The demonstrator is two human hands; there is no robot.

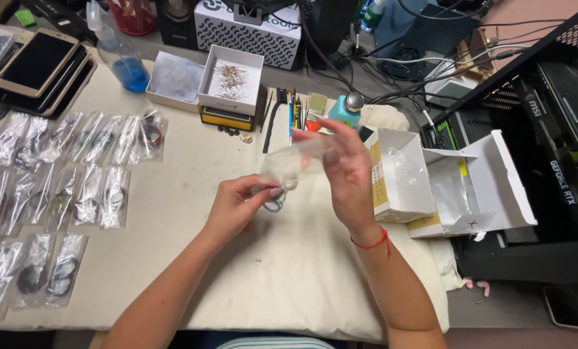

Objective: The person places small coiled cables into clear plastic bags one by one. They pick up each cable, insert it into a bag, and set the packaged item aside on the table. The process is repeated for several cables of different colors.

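Bagging step by the look of it: left hand (237,205) pinches a small dark ring-like part (275,204) at the mouth of a clear plastic bag (295,163), right hand (347,174) grips the bag's upper end, both held above the pale mat (172,213) mid-table. Next move likely needs the bag mouth held open and the part fed in straight. Open mat below the hands; rows of filled bags (63,174) left, open white box (399,174) just right, parts tray (231,81) and blue-liquid bottle (122,55) farther back.

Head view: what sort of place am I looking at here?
Likely an electronics repair bench: stacked phones, rows of small parts bags, and an open computer case. Both hands, left hand and right hand, hold a clear bag.
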